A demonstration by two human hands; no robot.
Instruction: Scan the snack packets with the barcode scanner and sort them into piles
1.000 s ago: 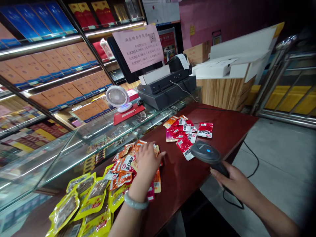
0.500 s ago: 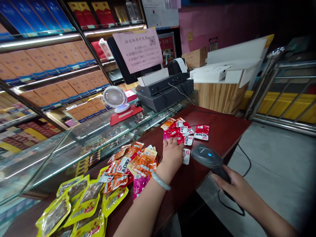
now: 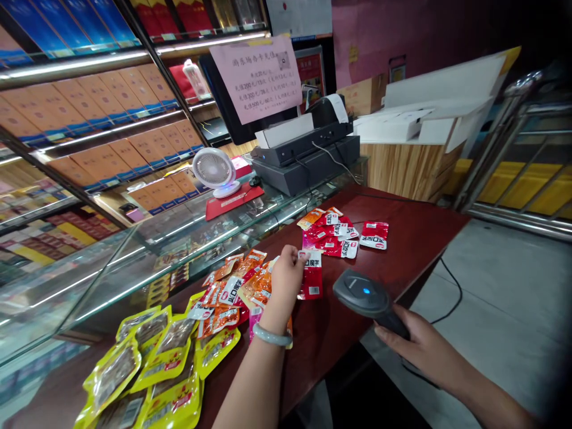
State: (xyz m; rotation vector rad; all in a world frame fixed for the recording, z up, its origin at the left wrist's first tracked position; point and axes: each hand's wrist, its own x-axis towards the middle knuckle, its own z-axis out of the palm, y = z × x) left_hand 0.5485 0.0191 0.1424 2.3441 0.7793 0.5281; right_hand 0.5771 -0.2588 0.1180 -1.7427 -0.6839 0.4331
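My left hand (image 3: pixel 288 271), with a pale bangle at the wrist, pinches the top edge of a red-and-white snack packet (image 3: pixel 312 275), whose barcode patch faces up. In my right hand (image 3: pixel 413 339) is a dark barcode scanner (image 3: pixel 364 296) with a blue light on top, its head pointing left toward that packet. Just beyond the left hand lies a pile of red-and-white packets (image 3: pixel 333 232), with one separate red packet (image 3: pixel 374 235) to its right. Orange snack packets (image 3: pixel 223 298) are heaped left of my left wrist, partly hidden by it. Nearer me sit several yellow-edged packets (image 3: pixel 156 369).
The packets lie on a dark red table (image 3: pixel 420 232) beside a glass display counter (image 3: pixel 147 262). On the counter stand a white fan (image 3: pixel 214 168), a grey cash drawer (image 3: pixel 308 167) and a monitor bearing a pink sign (image 3: pixel 259 80). A metal railing (image 3: pixel 513 149) stands at right.
My left hand has drawn back from the far pile and now holds a red-and-white packet by its edge. The scanner has shifted slightly left and down. The view has tilted a little.
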